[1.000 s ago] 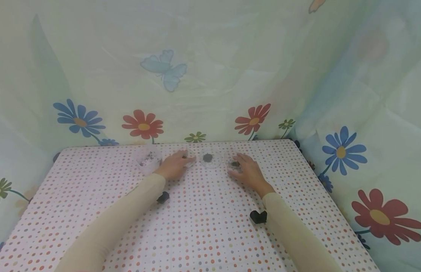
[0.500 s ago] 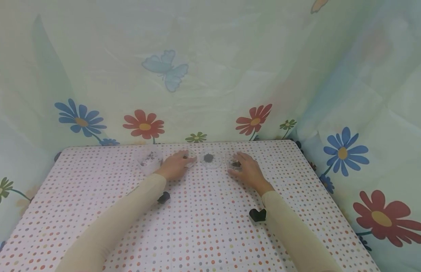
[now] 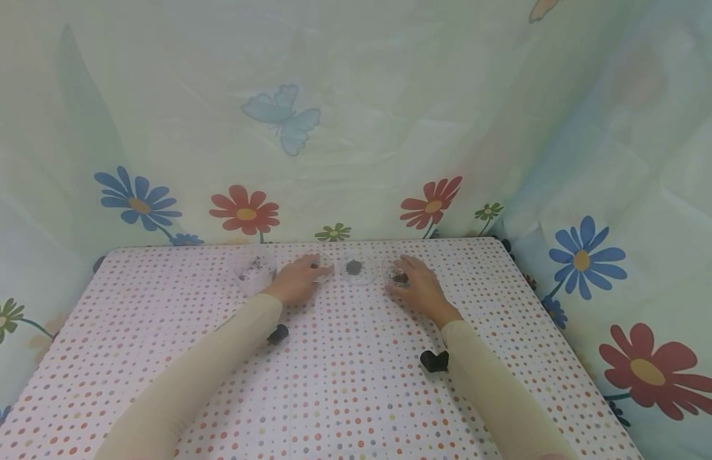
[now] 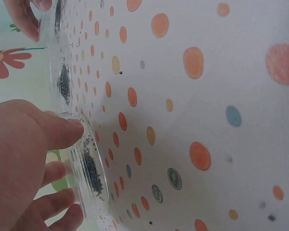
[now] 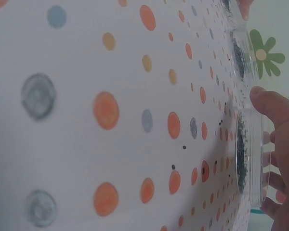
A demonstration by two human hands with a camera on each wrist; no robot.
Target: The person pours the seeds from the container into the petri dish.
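Three clear, shallow round dishes that look like petri dishes stand in a row near the table's far edge, each with small dark grains inside. My left hand (image 3: 298,282) grips the left petri dish (image 4: 90,168), its thumb on the near rim and its fingers around the far side. The right petri dish (image 5: 243,154) is held the same way by my right hand (image 3: 420,289), thumb and fingers at its rim. Between the hands sits the middle petri dish (image 3: 358,271), untouched, with a dark pile (image 3: 353,267) at its centre.
A clear round container (image 3: 254,271) with scattered dark bits stands left of the left hand. A few loose dark grains (image 5: 184,147) lie on the dotted tablecloth (image 3: 333,383). Flower-printed curtain (image 3: 361,128) rises just behind the table's far edge.
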